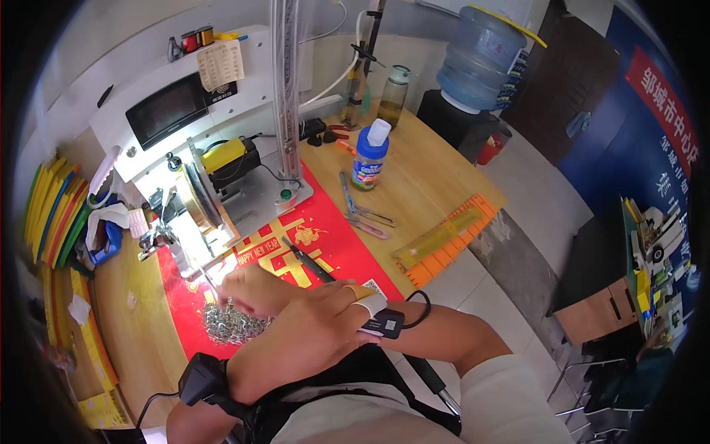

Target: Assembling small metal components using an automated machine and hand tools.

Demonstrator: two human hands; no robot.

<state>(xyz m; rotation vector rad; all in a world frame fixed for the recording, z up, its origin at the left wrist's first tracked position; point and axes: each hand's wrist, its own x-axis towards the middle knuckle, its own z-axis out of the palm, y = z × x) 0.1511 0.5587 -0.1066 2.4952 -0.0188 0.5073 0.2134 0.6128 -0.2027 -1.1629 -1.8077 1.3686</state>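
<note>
My left hand [314, 329] reaches across from the lower left and lies over my right wrist. Its fingers are closed at the white band [372, 305] of the black wrist device [384, 323]. My right hand [255, 290] is curled with its fingertips together, beside a heap of small silvery metal pieces [233, 324]; whatever it may hold is too small to make out. The heap lies on a red mat with gold print [342, 235]. Just beyond my hands rests a dark pen-shaped tool [307, 260]. Brightly lit, a machine with a round wheel [200, 196] stands beyond the right hand.
Tweezers [346, 194], pink-handled pliers [367, 228], a blue-lidded jar [370, 163] and an orange ruler-like strip [451, 240] lie or stand on the wooden table [436, 174]. Colourful stacked trays [55, 207] sit at left. A water dispenser [462, 118] is at the far right.
</note>
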